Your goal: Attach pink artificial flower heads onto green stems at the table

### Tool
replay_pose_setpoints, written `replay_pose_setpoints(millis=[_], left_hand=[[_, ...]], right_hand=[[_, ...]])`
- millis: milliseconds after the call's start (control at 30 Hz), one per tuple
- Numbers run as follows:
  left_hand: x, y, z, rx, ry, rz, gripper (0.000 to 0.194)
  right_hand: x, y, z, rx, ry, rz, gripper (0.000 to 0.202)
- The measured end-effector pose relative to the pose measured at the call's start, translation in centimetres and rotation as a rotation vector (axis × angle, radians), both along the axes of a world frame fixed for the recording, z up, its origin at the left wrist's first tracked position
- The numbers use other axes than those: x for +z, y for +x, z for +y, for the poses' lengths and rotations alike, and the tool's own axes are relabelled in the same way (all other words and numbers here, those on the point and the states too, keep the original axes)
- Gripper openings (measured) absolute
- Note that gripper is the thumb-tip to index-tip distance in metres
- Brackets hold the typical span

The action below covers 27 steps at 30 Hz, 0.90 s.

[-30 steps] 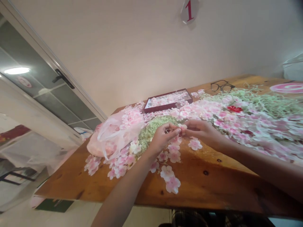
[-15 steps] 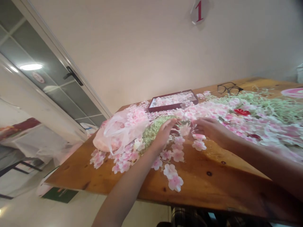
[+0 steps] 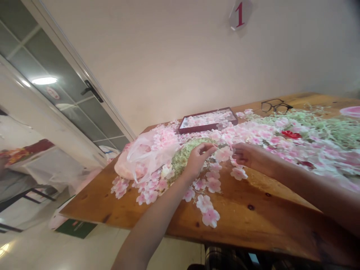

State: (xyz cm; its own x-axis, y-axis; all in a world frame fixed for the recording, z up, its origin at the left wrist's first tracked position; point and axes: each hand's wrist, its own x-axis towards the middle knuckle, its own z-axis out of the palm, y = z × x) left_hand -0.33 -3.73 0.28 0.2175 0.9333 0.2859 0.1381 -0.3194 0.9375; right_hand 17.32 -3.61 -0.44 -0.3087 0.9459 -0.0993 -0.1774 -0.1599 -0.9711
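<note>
My left hand [image 3: 198, 159] is closed in a pinch, thumb and forefinger together on a thin pale stem. A pale pink artificial flower [image 3: 224, 154] hangs between the two hands, just beyond the left fingertips. My right hand [image 3: 249, 157] faces it from the other side, fingers curled and closed beside the petals; what lies in its fingertips is too small to make out. Below the hands, loose pink artificial flowers [image 3: 213, 185] lie on the wooden table [image 3: 236, 228]. Behind the left wrist sits a clump of pale green stems [image 3: 180, 159].
A plastic bag [image 3: 133, 157] of pink flowers lies to the left. At the back is a dark red tray [image 3: 194, 129] with petals. Glasses [image 3: 277, 107] rest farther right, near a heap of pink flowers [image 3: 317, 150], a red flower [image 3: 291, 134] and green stems [image 3: 334, 125].
The whole view has shifted slightly to the right. My left fingers have closed into a clearer pinch, and my right hand has turned with its fingers curled in more. The loose flowers lie as before.
</note>
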Motion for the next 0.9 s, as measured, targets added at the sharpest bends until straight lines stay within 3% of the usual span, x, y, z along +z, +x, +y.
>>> replay_pose_setpoints(millis=[100,200,300,400,667,900], left_hand=[[0.1,-0.1,-0.1,0.050,0.055,0.083,0.025],[0.4,-0.1,-0.5,0.083,0.124,0.216,0.024],[0.4,0.1,-1.2,0.006,0.161,0.356,0.024],[0.2,0.4,-1.5,-0.054,0.185,0.466,0.023],[0.6,0.3,-1.4,0.009,0.143,0.447,0.031],[0.1,0.0,-0.7,0.025,0.085,0.353,0.026]], right_hand=[[0.1,0.3,-0.1,0.023,0.222,-0.353,0.024],[0.4,0.5,-0.3,-0.144,0.533,-0.695,0.030],[0.5,0.0,-0.8,-0.175,0.695,-0.758,0.031],[0.3,-0.6,-1.2,-0.073,0.704,-0.750,0.025],[0.3,0.1,-0.7,-0.032,0.613,-0.607,0.024],[0.7,0.3,-0.5,-0.120,0.458,-0.401,0.025]])
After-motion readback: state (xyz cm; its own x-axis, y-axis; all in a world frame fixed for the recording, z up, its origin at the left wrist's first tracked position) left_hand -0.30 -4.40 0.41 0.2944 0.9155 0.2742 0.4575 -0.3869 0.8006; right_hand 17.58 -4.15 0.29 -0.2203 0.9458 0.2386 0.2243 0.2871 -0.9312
